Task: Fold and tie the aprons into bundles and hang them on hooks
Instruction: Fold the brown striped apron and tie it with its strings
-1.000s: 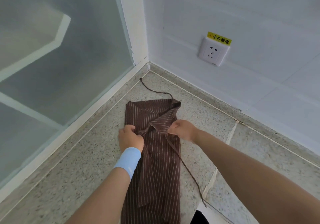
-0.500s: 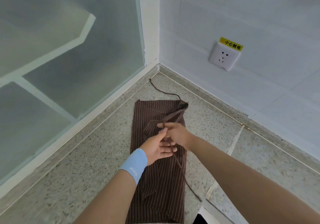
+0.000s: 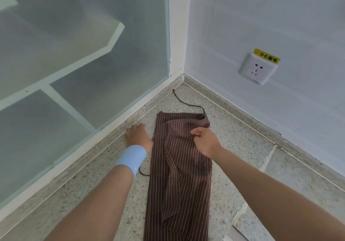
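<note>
A brown apron with thin white stripes lies folded into a long narrow strip on the speckled floor, in the corner. One brown tie string curls off its far end toward the corner. My left hand, with a light blue wristband, rests on the floor just left of the apron, fingers curled. A second string's end pokes out under that wrist. My right hand pinches the upper fold of the apron near its far end.
A frosted glass partition with a white frame runs along the left. A white wall on the right carries a power socket with a yellow label. A pale floor joint lies right of the apron.
My hands met over the middle of the apron, then parted. The left hand swept left onto the floor, and the string that trailed off to the right now shows at the left.
</note>
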